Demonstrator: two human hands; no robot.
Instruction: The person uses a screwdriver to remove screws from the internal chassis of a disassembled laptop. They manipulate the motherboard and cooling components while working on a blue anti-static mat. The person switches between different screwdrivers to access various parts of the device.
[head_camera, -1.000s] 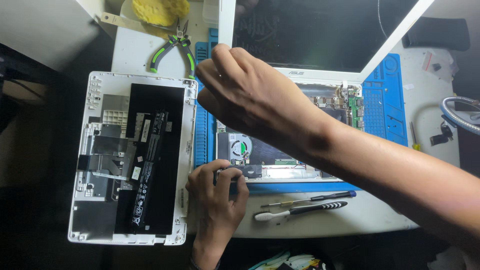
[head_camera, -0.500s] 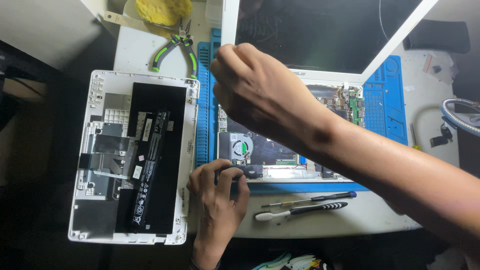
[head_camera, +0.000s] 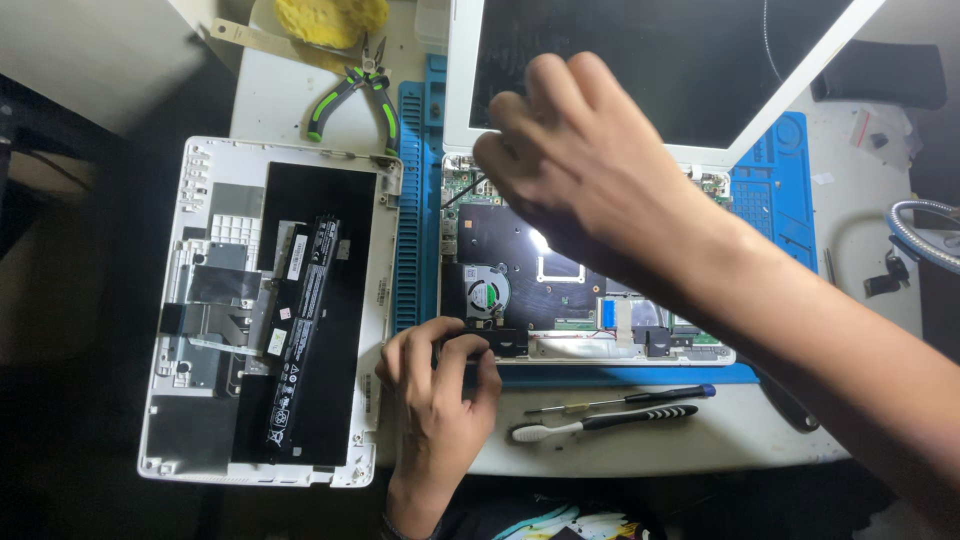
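- My right hand (head_camera: 590, 170) has drifted right across the last second, from over the blue mat's (head_camera: 410, 240) ribbed edge to the laptop's (head_camera: 590, 290) upper left corner, near the hinge. That leaves it above the exposed board rather than the gap between the two halves.
- Its fingers are curled loosely together, knuckles toward the camera; I cannot tell whether they pinch anything underneath.
- My left hand (head_camera: 440, 390) has stayed put at the laptop's lower left corner, fingers pressed together and gripping a small black part at the edge, just below the round fan (head_camera: 488, 293).
- The opened laptop lies on the mat in the middle of the table (head_camera: 300, 90), its dark screen (head_camera: 680, 60) tilted back.
- Counted: one removed bottom cover (head_camera: 270, 310) on the left with one long black battery (head_camera: 300, 340) lying across it; one pair of green-handled pliers (head_camera: 355, 95); one yellow cloth (head_camera: 325, 20); one screwdriver (head_camera: 620, 400); one toothbrush (head_camera: 600, 422).
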